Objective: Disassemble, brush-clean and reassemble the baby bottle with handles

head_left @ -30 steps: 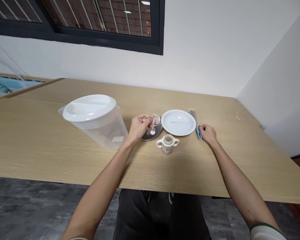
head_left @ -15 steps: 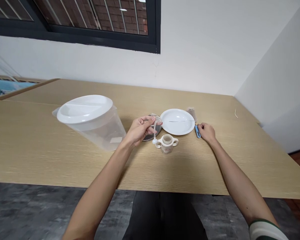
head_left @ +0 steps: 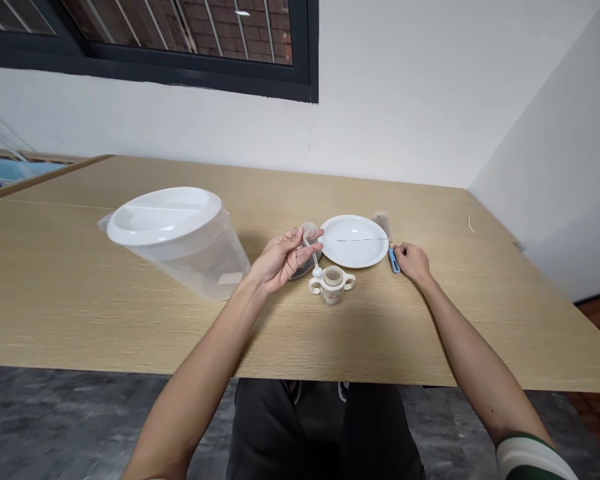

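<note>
My left hand (head_left: 287,257) pinches a clear silicone straw (head_left: 309,243) between thumb and fingers. The straw has a round disc at its top and a pale ball at its lower end, just by the left handle of a cup. The small two-handled cup (head_left: 333,287) stands upright and uncapped on the table. Closed, my right hand (head_left: 414,261) rests on the table at the right, at the end of a thin wire brush (head_left: 363,240) that reaches over a white plate (head_left: 355,259). Beside those fingers lies a blue-handled brush (head_left: 395,261).
A large translucent pitcher (head_left: 205,267) with a white lid stands left of my left arm. Partly behind my left hand is a dark round metal dish (head_left: 304,269). A thin pale curved piece (head_left: 471,224) lies at the far right of the wooden table (head_left: 410,333).
My left hand has turned a little, and the straw's ball end has swung right, closer to the cup. The right hand stays in place. The view has shifted slightly.
</note>
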